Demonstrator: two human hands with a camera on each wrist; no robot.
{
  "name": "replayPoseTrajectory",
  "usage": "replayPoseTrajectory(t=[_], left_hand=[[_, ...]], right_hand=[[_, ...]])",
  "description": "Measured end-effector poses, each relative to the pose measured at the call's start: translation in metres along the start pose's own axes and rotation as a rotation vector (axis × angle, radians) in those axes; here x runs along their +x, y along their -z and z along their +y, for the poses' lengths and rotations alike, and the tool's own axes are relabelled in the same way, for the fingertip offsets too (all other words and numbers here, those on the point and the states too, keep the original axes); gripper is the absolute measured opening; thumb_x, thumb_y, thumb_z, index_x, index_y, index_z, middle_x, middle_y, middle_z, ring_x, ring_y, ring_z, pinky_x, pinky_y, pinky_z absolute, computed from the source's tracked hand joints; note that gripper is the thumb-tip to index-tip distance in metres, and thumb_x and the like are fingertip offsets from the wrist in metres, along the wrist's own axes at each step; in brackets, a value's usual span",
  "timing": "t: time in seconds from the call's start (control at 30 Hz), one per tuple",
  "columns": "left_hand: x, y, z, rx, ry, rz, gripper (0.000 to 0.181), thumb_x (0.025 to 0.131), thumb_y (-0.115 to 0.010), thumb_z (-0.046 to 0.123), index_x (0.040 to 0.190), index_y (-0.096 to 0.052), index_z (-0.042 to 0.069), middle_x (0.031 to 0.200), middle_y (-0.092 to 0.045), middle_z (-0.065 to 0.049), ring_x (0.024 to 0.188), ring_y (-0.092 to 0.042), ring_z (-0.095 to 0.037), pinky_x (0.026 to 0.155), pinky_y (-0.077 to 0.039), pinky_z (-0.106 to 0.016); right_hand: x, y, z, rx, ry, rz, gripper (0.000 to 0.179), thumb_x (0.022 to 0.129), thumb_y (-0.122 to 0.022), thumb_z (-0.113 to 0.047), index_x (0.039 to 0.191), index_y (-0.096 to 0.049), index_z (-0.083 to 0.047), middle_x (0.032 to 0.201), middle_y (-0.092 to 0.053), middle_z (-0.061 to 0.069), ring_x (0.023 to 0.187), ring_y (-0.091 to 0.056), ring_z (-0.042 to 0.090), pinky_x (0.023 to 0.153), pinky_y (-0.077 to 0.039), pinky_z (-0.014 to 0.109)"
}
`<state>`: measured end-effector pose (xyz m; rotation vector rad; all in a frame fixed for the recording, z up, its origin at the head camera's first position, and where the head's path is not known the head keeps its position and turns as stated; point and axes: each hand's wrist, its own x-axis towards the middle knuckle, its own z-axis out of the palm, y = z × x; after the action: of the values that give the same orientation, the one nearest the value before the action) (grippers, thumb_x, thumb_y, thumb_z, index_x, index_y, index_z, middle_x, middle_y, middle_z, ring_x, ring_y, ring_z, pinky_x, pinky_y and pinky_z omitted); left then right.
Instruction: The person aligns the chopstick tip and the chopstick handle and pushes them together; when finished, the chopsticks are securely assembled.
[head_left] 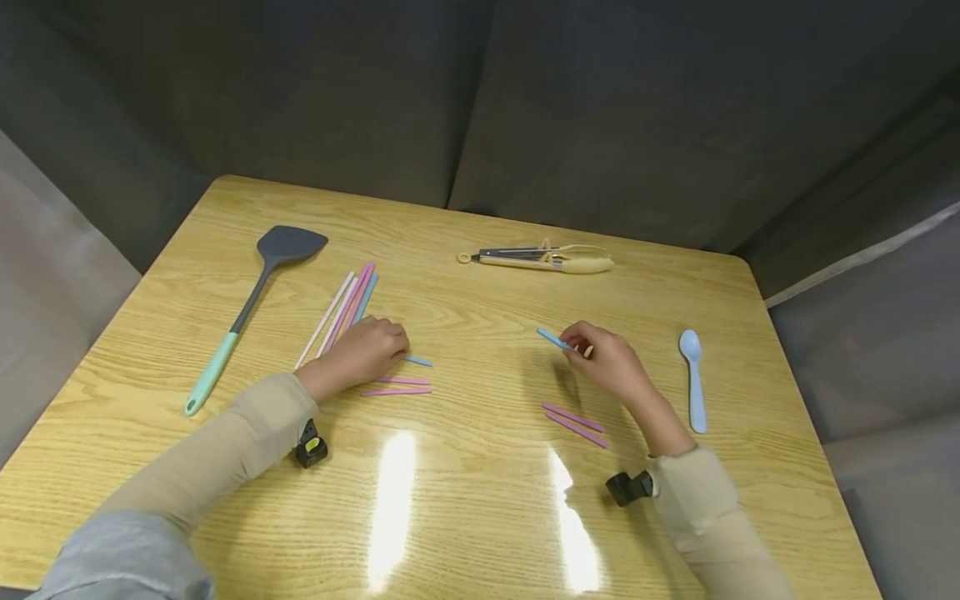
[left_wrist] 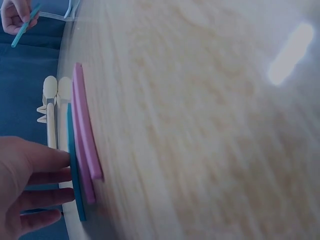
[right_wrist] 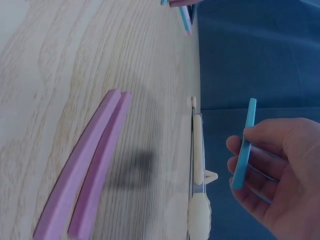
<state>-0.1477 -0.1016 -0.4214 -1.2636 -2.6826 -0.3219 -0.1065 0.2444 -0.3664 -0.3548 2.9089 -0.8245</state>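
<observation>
On the left, my left hand [head_left: 365,348] is low over the table, and a blue stick [head_left: 418,362] pokes out past its fingers. The left wrist view shows the fingertips right at this blue stick [left_wrist: 75,165], whose length is uncovered, beside two pink sticks [left_wrist: 86,125]. My right hand [head_left: 609,360] pinches another short blue stick [head_left: 552,338] between thumb and fingers, raised above the table. That stick [right_wrist: 244,145] is tilted in the right wrist view. Below the right hand lie two pink sticks [head_left: 576,423], nearly parallel.
Long sticks [head_left: 341,312] in white, pink and blue lie fanned beyond the left hand. A spatula [head_left: 255,292] with a mint handle is farther left. Yellow tongs [head_left: 543,258] lie near the back edge, and a light blue spoon [head_left: 694,379] sits right.
</observation>
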Motion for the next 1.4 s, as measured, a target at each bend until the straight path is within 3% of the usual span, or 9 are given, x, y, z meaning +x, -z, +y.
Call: replayPoseTrajectory(t=[0.23,0.47,0.57,0.73,1.13,1.4], left_hand=[[-0.002,-0.001,0.001,0.150,-0.088,0.025,0.005,0.077,-0.065,0.003,0.072,-0.064,0.003,0.070,-0.059,-0.003,0.062,-0.056,-0.018,0.057,-0.044,-0.029],[-0.001,-0.002,0.001,0.174,-0.098,0.027,0.011,0.078,-0.061,-0.001,0.069,-0.062,0.005,0.068,-0.056,-0.003,0.058,-0.051,-0.017,0.052,-0.040,-0.027],[0.002,0.000,0.001,0.106,-0.068,0.036,0.010,0.079,-0.060,0.000,0.071,-0.062,0.005,0.068,-0.057,-0.004,0.058,-0.053,-0.017,0.053,-0.044,-0.028],[0.011,0.010,0.000,-0.082,0.037,0.052,0.003,0.082,-0.062,0.006,0.082,-0.063,0.003,0.074,-0.061,-0.005,0.062,-0.059,-0.017,0.057,-0.049,-0.030],[0.037,0.048,0.011,-0.277,0.157,0.122,0.012,0.087,-0.057,0.010,0.096,-0.064,0.006,0.090,-0.063,-0.004,0.079,-0.058,-0.015,0.066,-0.048,-0.027],[0.051,0.060,0.023,-0.418,0.164,0.239,0.014,0.089,-0.056,0.013,0.099,-0.064,0.007,0.086,-0.059,-0.003,0.072,-0.052,-0.012,0.060,-0.043,-0.025]], right_hand=[[0.000,-0.002,0.000,0.010,-0.004,0.001,0.015,0.086,-0.057,-0.008,0.100,-0.060,-0.006,0.087,-0.062,0.007,0.076,-0.055,0.019,0.062,-0.045,0.032],[0.001,-0.002,-0.002,0.011,0.000,0.004,0.015,0.086,-0.057,-0.008,0.101,-0.059,-0.005,0.088,-0.062,0.008,0.077,-0.056,0.020,0.063,-0.046,0.034],[0.002,-0.002,-0.003,0.010,0.017,0.018,0.015,0.086,-0.057,-0.008,0.100,-0.059,-0.005,0.087,-0.063,0.008,0.077,-0.056,0.021,0.064,-0.046,0.034],[0.003,0.000,-0.005,0.014,0.029,0.038,0.015,0.086,-0.057,-0.007,0.101,-0.059,-0.004,0.087,-0.062,0.009,0.077,-0.056,0.022,0.065,-0.046,0.035],[0.007,0.006,-0.014,0.124,-0.030,0.061,0.014,0.089,-0.054,-0.011,0.102,-0.058,-0.006,0.089,-0.059,0.010,0.075,-0.054,0.023,0.063,-0.044,0.035],[0.012,0.011,-0.022,0.232,-0.017,0.117,0.014,0.090,-0.054,-0.010,0.102,-0.058,-0.005,0.094,-0.057,0.011,0.078,-0.052,0.023,0.066,-0.044,0.035]])
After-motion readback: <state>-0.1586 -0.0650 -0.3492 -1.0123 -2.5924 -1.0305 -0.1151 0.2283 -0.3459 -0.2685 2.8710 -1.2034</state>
